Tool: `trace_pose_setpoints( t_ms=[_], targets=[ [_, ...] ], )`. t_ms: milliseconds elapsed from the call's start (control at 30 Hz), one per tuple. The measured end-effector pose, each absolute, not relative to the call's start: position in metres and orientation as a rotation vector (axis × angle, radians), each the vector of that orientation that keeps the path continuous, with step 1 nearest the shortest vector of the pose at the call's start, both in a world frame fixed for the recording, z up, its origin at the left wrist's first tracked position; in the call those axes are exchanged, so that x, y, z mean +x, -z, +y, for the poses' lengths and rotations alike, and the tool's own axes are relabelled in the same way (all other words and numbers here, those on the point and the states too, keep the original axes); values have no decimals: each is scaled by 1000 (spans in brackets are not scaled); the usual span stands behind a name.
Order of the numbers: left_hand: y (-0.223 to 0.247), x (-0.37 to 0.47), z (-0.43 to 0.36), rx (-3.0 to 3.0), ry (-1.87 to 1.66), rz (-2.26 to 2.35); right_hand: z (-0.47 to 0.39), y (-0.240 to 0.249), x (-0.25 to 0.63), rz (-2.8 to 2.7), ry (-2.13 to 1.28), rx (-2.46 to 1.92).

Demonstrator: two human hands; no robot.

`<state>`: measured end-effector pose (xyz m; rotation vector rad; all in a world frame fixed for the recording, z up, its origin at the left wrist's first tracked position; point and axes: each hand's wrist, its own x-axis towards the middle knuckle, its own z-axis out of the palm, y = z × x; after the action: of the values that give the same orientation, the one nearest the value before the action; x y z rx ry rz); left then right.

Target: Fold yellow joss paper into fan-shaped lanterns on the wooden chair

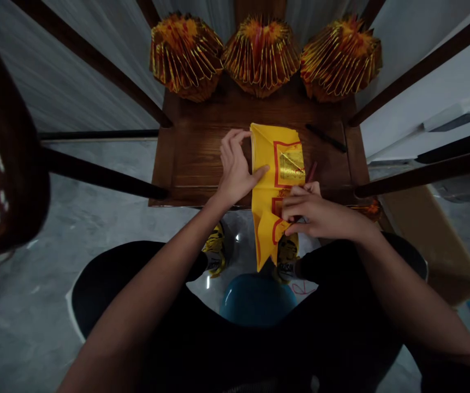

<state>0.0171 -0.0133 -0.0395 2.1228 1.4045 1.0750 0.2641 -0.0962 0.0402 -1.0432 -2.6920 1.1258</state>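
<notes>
A long yellow sheet of joss paper [264,191], printed with red frames and a gold foil patch, lies partly on the wooden stool top and hangs over its near edge. Along its left edge sits my left hand [235,166], thumb across the top of the paper and index finger at the upper left corner. My right hand [306,210] has its fingers curled and pinches the right edge low down, where the paper is folded over. Several layers show at the paper's left side. What lies beneath my right fingers is hidden.
Three pleated gold-and-red paper ornaments [261,57] stand along the back of the wooden surface [202,164]. A dark pen-like stick [327,138] lies at the right. A blue stool [257,300] is below, and a cardboard box [443,245] stands on the floor to the right.
</notes>
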Motion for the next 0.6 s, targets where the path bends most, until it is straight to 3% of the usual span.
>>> trace_pose_setpoints(
  t_ms=[100,267,433,600],
  targets=[
    [29,14,-19,2221,-945,1235,-79,-39,278,-2261,-1198,-1126],
    [27,11,-20,1974,-979,1080,-39,-1,277,-1586,-959,-1313],
    [37,20,-14,1828,-1005,1068,-18,34,259,-1561,-742,-1422],
    [45,25,-12,1877,-991,1122,-38,1,259,-1751,-361,-1564]
  ],
)
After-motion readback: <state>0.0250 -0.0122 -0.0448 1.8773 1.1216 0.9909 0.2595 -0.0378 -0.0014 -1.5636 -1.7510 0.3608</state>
